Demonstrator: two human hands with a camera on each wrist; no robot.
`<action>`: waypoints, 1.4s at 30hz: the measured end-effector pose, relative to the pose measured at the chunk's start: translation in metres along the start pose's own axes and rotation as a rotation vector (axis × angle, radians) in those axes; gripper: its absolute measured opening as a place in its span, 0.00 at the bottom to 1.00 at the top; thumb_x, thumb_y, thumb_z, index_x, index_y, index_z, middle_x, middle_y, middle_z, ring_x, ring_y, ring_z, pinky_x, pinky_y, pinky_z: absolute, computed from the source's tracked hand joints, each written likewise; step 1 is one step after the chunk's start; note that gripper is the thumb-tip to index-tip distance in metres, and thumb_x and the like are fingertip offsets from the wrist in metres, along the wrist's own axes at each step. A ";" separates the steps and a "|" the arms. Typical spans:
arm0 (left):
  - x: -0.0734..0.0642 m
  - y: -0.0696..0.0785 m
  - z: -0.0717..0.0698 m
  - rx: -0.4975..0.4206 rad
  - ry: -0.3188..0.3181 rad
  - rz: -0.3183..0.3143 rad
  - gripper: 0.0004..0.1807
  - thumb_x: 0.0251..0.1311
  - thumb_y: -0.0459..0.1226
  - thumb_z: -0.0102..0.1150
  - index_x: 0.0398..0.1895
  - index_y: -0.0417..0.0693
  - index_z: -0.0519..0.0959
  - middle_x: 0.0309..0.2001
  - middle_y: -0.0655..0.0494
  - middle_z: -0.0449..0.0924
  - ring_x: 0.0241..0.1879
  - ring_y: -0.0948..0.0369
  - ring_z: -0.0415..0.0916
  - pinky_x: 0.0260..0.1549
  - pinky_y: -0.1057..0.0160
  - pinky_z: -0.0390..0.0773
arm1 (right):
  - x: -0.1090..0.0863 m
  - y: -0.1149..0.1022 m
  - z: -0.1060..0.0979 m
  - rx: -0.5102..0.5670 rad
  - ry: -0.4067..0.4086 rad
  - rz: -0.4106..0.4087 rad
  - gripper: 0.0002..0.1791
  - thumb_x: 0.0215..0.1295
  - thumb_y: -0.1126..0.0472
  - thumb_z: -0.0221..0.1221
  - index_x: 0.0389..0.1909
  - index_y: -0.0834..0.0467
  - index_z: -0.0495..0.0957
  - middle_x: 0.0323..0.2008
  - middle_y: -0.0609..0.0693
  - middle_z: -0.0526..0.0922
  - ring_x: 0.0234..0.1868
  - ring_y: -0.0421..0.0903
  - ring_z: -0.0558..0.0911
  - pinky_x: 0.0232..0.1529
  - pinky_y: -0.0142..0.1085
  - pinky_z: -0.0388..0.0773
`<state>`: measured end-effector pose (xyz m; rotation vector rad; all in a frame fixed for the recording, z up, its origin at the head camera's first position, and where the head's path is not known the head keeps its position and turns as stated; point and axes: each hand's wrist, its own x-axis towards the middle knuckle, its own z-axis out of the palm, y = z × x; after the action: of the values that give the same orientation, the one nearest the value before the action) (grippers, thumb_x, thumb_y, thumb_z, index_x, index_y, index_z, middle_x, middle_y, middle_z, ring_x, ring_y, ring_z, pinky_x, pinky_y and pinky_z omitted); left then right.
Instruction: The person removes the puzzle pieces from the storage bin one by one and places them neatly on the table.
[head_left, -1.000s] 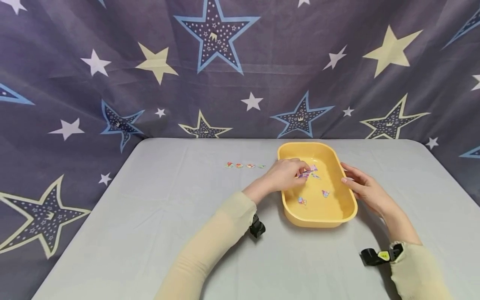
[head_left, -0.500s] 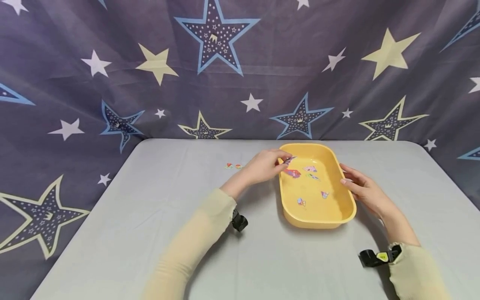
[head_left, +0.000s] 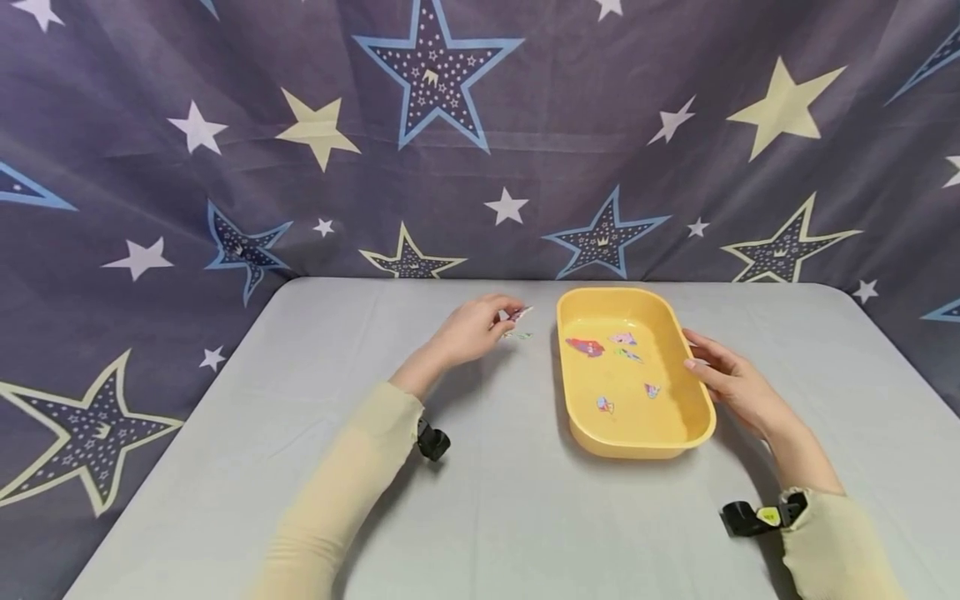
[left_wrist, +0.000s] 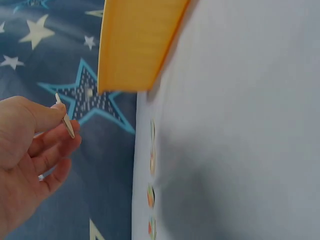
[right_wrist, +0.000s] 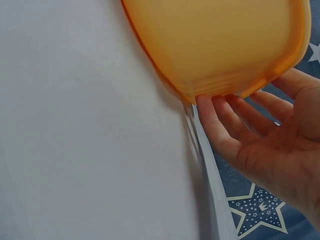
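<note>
My left hand (head_left: 472, 329) pinches a small, thin cutout piece (head_left: 519, 314) between thumb and fingers, above the table's far middle. Purple print shows on the piece from the head; the left wrist view shows its pale edge. Beneath it lies a flat green piece (head_left: 522, 336), part of a row with several small printed pieces (left_wrist: 151, 196) that my hand hides from the head. My right hand (head_left: 738, 387) holds the right side of a yellow plastic tray (head_left: 637, 450), thumb at the rim and fingers (right_wrist: 215, 120) against the outer wall.
Inside the tray lie a red-purple piece (head_left: 585, 347), a pink piece (head_left: 622, 338) and several other small printed pieces. A grey cloth covers the table (head_left: 495, 500). A dark curtain with stars (head_left: 480, 167) hangs right behind the table's far edge.
My left hand has picked the purple piece out of the tray and carried it left over the rim, to above the row on the table. My right hand stays at the tray.
</note>
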<state>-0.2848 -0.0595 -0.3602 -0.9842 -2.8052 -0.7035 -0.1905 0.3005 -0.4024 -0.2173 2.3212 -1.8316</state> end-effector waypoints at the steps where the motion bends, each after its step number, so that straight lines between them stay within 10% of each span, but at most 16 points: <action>1: -0.001 -0.004 -0.001 -0.003 0.005 -0.001 0.16 0.60 0.36 0.52 0.52 0.50 0.75 0.49 0.56 0.76 0.37 0.63 0.74 0.36 0.64 0.72 | 0.000 0.000 0.000 0.005 -0.001 -0.001 0.35 0.68 0.57 0.48 0.69 0.62 0.44 0.48 0.40 0.68 0.43 0.31 0.77 0.38 0.28 0.77; 17: -0.023 -0.053 -0.025 -0.020 -0.002 -0.102 0.16 0.58 0.33 0.54 0.50 0.45 0.76 0.43 0.50 0.78 0.36 0.58 0.75 0.38 0.59 0.73 | 0.000 -0.001 -0.001 0.002 -0.010 0.005 0.35 0.68 0.56 0.48 0.70 0.61 0.43 0.51 0.42 0.66 0.44 0.30 0.76 0.39 0.29 0.77; 42: -0.041 -0.103 -0.015 0.050 -0.047 -0.188 0.15 0.51 0.35 0.63 0.43 0.41 0.80 0.41 0.48 0.80 0.38 0.55 0.78 0.40 0.57 0.74 | 0.001 0.000 -0.001 0.003 -0.011 0.001 0.35 0.68 0.57 0.48 0.70 0.61 0.44 0.49 0.39 0.67 0.43 0.31 0.77 0.38 0.29 0.77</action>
<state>-0.3165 -0.1604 -0.3966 -0.7459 -2.9688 -0.6328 -0.1915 0.3015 -0.4021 -0.2256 2.3105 -1.8284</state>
